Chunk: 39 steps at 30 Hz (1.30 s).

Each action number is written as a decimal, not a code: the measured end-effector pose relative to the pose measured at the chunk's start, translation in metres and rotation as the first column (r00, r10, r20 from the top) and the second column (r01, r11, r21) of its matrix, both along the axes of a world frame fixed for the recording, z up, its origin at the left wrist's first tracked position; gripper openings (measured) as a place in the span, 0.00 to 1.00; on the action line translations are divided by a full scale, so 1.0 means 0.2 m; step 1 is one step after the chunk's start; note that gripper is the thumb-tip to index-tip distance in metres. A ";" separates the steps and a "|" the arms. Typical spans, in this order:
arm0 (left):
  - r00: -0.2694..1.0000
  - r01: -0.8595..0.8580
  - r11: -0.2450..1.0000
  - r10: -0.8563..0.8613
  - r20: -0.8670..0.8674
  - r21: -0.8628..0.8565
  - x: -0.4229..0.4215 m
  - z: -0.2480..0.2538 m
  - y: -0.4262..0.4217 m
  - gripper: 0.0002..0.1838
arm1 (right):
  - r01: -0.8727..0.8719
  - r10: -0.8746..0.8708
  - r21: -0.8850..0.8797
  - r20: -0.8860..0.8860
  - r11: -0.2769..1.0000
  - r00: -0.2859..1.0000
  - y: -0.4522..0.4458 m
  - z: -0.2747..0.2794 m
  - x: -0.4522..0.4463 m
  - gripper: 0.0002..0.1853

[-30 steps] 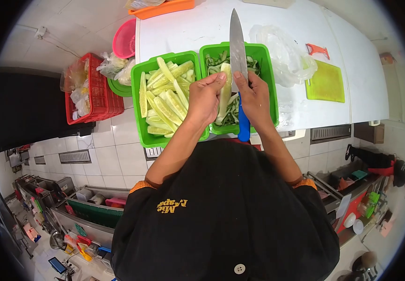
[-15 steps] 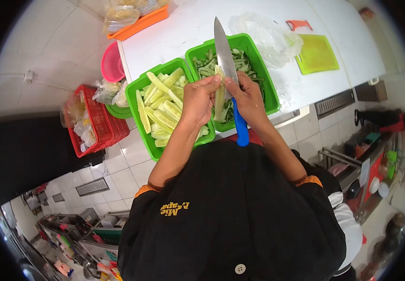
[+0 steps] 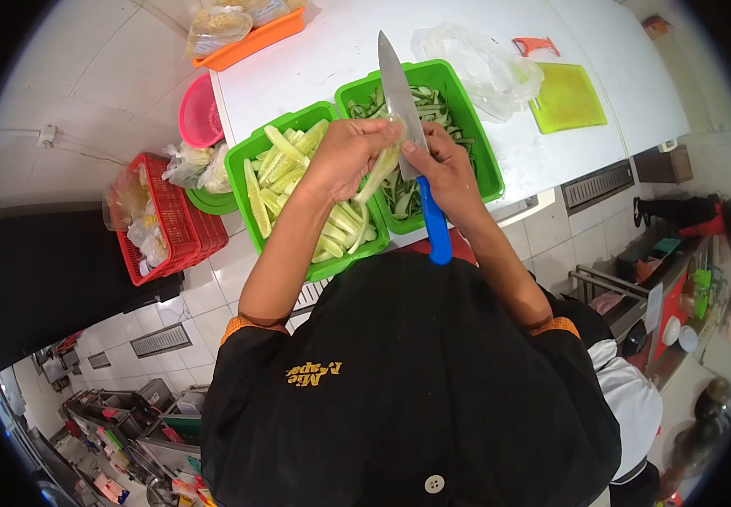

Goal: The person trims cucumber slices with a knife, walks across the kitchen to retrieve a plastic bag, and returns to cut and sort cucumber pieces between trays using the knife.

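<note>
My right hand [image 3: 447, 176] is closed around a kitchen knife [image 3: 434, 221] with a blue handle, its long blade pointing away from me. Pinched in my left hand [image 3: 344, 156] is a pale cucumber piece [image 3: 380, 173], slightly blurred, slanting down towards the left container beside the blade. Under my left arm stands a green container [image 3: 241, 182] full of cut cucumber pieces [image 3: 277, 160]. Behind the knife, a second green container [image 3: 485, 156] holds dark green cucumber strips [image 3: 450, 114]. My left fingers partly hide the cucumber piece's upper end.
Both containers stand at the near edge of a white table [image 3: 298, 80]. Farther right lie a clear plastic bag [image 3: 488, 72], an orange peeler [image 3: 536, 46] and a yellow-green cutting board [image 3: 570, 99]. To the left are a pink basin [image 3: 201, 111], red crates [image 3: 181, 221] and an orange tray [image 3: 251, 49].
My left hand has shifted left and slightly up. The cucumber piece has gone from nearly upright to slanting, its lower end now over the left container's side. The knife stays in my right hand.
</note>
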<state>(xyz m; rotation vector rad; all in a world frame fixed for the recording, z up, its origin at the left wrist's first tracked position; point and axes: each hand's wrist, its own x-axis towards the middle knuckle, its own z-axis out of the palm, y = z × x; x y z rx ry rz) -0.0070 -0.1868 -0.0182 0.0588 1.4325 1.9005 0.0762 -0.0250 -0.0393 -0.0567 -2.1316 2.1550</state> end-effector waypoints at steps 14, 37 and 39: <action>0.943 -0.223 0.455 -0.123 0.309 0.862 0.06 -0.07 0.06 0.53 | -0.107 0.091 -0.180 -0.092 0.978 0.992 0.09 0.07 -0.23 0.14; 0.957 -0.279 0.452 0.062 0.282 0.847 0.00 -0.06 0.16 0.57 | -0.202 0.202 -0.080 -0.015 0.976 0.979 0.02 -0.06 0.01 0.16; 0.968 -0.251 0.467 0.093 0.235 0.848 -0.06 -0.06 0.16 0.56 | -0.162 0.162 0.021 -0.022 0.987 0.986 0.01 -0.02 0.06 0.14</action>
